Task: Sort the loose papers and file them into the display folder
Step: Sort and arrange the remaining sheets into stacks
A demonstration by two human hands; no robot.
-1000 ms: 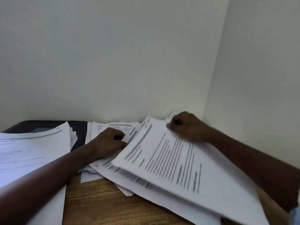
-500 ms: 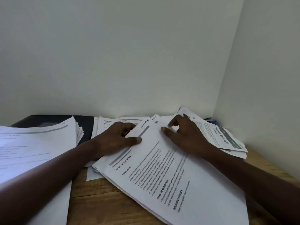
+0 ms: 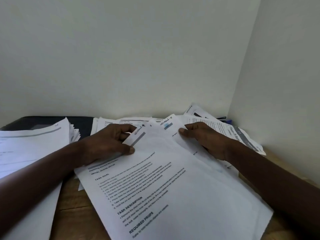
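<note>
Starting left: a stack of white printed sheets (image 3: 31, 144) lies over a flat black object (image 3: 39, 122). Your left hand (image 3: 107, 144) pinches the top corner of a white printed sheet (image 3: 131, 187), thumb against curled fingers, on the fanned pile of loose papers (image 3: 216, 196) covering the brown wooden table (image 3: 74, 213). Your right hand (image 3: 207, 141) grips the edge of a neighbouring sheet (image 3: 187, 148), thumb on top.

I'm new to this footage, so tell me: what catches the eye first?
A slanted sheaf of printed papers fills the centre; the left hand pinches a sheet's top corner, the right hand grips the upper edge. Another paper stack lies far left.
</note>
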